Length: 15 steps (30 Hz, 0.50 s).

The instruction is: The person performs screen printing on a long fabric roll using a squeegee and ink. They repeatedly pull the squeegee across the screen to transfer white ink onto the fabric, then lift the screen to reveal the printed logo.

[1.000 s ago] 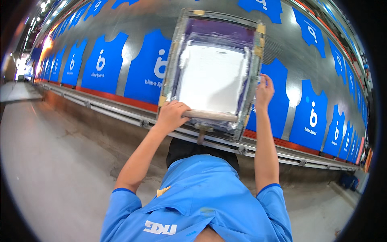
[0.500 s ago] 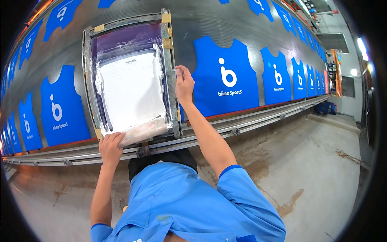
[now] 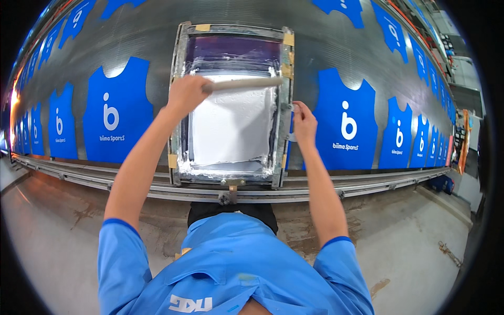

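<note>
A metal-framed printing screen [image 3: 187, 131] with a purple upper band and thick white ink [image 3: 231, 126] lies on the long table. My left hand [image 3: 189, 92] is closed on a long pale squeegee bar [image 3: 249, 82], which spans the screen crosswise toward the far end of the ink. My right hand [image 3: 303, 118] is closed at the right side of the screen frame, thumb and fingertips on a small fitting there. Blue sleeveless bibs with white printed marks lie flat on both sides, one at left [image 3: 92, 105] and one at right [image 3: 362, 110].
The dark metal table [image 3: 157, 42] carries several more bibs along both edges. A metal rail [image 3: 273, 194] runs along its near edge, above a stained concrete floor [image 3: 409, 252]. Shelving [image 3: 462, 136] and blue bundles [image 3: 441, 184] are at the far right.
My left hand has carried the squeegee from the near end of the screen to the far part of the ink. My right hand stays at the frame's side. The view has swung between frames.
</note>
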### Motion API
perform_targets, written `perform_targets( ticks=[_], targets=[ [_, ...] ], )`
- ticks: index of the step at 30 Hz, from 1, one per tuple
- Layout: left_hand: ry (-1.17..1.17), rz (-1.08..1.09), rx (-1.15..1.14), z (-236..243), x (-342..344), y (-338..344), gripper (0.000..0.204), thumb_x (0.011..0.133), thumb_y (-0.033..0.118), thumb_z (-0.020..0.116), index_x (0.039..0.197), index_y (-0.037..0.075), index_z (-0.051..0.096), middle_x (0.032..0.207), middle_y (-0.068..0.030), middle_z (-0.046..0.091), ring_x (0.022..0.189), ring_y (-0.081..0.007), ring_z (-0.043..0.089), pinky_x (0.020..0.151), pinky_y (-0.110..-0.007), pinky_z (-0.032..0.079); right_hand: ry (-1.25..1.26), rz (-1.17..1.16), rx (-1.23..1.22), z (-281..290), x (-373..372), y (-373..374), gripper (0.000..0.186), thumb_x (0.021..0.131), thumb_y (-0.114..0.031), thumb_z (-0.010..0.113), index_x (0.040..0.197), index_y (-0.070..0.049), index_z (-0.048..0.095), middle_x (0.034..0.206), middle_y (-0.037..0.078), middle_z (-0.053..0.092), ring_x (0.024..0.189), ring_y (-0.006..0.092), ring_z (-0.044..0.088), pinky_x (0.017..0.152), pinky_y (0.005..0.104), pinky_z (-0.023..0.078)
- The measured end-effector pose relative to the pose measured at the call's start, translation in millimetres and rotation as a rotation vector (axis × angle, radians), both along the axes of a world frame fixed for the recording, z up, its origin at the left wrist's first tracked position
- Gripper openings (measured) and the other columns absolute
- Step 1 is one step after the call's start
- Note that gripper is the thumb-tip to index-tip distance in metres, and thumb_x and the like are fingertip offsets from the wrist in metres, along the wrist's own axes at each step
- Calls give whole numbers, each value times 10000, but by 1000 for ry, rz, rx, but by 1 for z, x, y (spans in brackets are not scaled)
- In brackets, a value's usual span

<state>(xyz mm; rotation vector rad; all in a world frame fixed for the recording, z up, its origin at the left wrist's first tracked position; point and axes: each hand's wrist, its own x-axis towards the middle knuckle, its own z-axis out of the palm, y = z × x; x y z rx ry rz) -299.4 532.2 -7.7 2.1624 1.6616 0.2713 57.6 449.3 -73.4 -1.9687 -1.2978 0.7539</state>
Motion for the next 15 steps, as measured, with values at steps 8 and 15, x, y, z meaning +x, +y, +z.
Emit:
perform_targets(
  ticks=[8, 15],
  targets=[
    [119, -106, -177, -79, -162, 294, 381, 736, 324, 836, 1093, 208, 776, 950, -79, 750, 935, -305, 700, 811, -441, 555, -719, 500, 387, 13, -194, 309, 447, 763, -353, 828, 1174, -206, 736, 1168, 9, 645, 1114, 232, 543, 912, 417, 404],
    [136, -94, -160, -124, -185, 343, 378, 742, 352, 834, 1090, 219, 772, 967, -71, 756, 939, -299, 706, 823, -437, 559, -761, 692, -42, -46, -250, 414, 376, 729, -421, 847, 996, -166, 776, 881, 30, 724, 955, 235, 632, 834, 404, 390]
  ],
)
